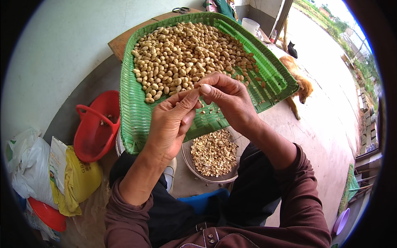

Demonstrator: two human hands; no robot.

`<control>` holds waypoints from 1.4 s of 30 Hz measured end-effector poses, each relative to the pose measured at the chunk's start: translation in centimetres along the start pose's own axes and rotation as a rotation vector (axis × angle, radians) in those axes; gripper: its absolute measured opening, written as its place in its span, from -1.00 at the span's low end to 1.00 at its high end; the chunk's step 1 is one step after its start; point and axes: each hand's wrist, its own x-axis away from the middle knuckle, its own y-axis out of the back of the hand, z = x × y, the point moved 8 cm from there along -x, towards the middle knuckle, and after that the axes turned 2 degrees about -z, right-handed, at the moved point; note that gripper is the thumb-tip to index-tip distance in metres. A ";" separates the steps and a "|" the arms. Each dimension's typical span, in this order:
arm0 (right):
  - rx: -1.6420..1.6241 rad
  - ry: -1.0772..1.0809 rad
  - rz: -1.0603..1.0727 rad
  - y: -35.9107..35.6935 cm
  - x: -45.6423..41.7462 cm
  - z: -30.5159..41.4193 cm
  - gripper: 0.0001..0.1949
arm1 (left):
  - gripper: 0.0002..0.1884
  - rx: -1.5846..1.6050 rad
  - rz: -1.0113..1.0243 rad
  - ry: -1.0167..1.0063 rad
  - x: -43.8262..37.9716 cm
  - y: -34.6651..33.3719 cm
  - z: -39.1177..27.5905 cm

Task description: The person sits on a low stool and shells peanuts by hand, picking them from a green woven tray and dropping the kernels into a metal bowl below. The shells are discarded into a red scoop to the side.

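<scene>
My left hand (169,124) and my right hand (232,100) meet at the fingertips over the near part of a green woven basket (133,105). Thumbs and forefingers pinch a small peanut, almost wholly hidden by the fingers. Behind my hands, a wide heap of unshelled peanuts (176,55) covers much of the basket. Reddish shelled kernels (238,46) lie along its right side, and a few shell bits rest below my fingers. Lower down, between my knees, a round basin (186,155) holds a pile of broken peanut shells (214,153).
The basket rests on a wooden table (119,43) with scissors (181,10) and a white plastic cup (250,26). On the left are a red basket (96,127) and a yellow sack (82,173). A tan dog (294,74) and a black cat (292,50) are at the right.
</scene>
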 end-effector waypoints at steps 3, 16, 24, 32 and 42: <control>0.147 0.082 0.019 -0.1 -0.1 0.8 -0.77 | -0.79 -0.004 0.017 0.001 -0.2 0.2 0.5; 0.423 0.251 -0.021 -0.4 -0.4 1.6 -0.89 | -0.85 0.076 -0.004 0.038 -0.8 0.4 1.2; 0.159 0.147 0.006 -0.1 -0.7 0.4 -0.89 | -0.82 0.134 0.069 0.037 -0.9 0.2 1.1; 0.825 0.717 0.041 -1.2 0.1 4.9 -0.82 | -0.82 0.008 0.021 0.049 -0.3 -0.1 0.6; 0.764 0.578 0.095 -1.2 -0.1 3.6 -0.93 | -0.75 -0.107 0.087 0.056 -0.7 0.5 1.0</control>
